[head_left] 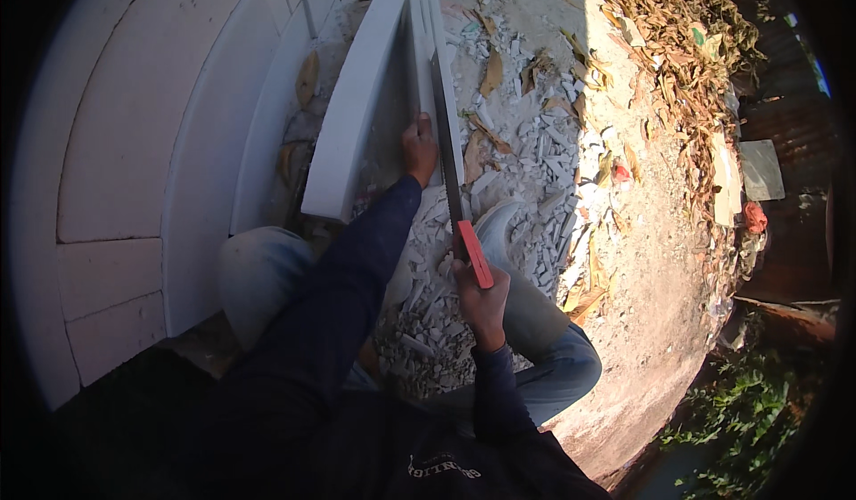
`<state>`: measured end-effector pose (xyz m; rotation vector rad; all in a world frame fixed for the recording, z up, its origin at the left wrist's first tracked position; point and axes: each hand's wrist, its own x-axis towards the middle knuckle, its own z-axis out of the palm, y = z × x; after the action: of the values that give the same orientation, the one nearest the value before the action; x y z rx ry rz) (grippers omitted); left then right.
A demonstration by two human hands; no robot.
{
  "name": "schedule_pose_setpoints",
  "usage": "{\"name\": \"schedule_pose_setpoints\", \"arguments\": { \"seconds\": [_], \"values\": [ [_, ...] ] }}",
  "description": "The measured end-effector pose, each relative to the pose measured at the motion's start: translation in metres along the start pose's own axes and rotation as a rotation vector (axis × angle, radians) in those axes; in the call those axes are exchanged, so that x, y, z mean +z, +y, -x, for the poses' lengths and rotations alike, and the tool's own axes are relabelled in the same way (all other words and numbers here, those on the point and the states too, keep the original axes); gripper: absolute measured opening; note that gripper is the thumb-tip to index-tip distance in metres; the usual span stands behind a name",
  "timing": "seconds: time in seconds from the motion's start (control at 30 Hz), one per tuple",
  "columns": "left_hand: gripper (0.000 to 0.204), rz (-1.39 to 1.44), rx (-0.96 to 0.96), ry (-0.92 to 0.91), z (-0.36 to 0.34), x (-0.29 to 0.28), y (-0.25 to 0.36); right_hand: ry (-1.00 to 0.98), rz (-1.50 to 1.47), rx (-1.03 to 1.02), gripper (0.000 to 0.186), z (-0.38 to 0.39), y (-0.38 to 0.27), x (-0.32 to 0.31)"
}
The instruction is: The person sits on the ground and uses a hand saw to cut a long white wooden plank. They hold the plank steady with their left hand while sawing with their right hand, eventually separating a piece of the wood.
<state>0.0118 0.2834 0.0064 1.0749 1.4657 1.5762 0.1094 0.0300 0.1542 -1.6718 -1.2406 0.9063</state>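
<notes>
My right hand (483,302) is wrapped round the red handle of a handsaw (449,166). The saw's long dark blade points away from me and lies along a narrow white block (452,108) standing on the ground. My left hand (421,151) grips the near part of that block, just left of the blade, with its fingers closed at the top edge. A thicker white block (356,99) leans at an angle to the left, its far end close to the narrow one. How deep the blade sits in the block cannot be made out.
A wall of large white blocks (125,135) rises on the left. Broken white chips (535,157) and dry leaves (493,72) cover the ground by the block. My bent knees (267,268) flank the work. Heaped leaves (687,45) and green plants (749,420) lie right.
</notes>
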Motion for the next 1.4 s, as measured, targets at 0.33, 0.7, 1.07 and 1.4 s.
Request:
{"name": "schedule_pose_setpoints", "arguments": {
  "seconds": [0.33,0.7,1.07,1.4],
  "values": [
    [0.051,0.030,-0.053,-0.061,-0.006,-0.003,-0.009,0.189,0.012,-0.039,0.036,-0.017,-0.052,-0.037],
    [0.052,-0.017,-0.021,0.007,-0.001,-0.002,0.008,-0.012,-0.002,0.033,0.028,-0.007,0.004,-0.021],
    [0.053,-0.046,-0.063,0.014,0.000,-0.001,0.012,0.009,-0.014,0.031,0.032,-0.005,-0.002,-0.006],
    [0.054,-0.086,-0.080,-0.029,0.000,-0.006,0.023,0.020,0.107,-0.059,0.035,-0.113,-0.003,0.033]
  ]
}}
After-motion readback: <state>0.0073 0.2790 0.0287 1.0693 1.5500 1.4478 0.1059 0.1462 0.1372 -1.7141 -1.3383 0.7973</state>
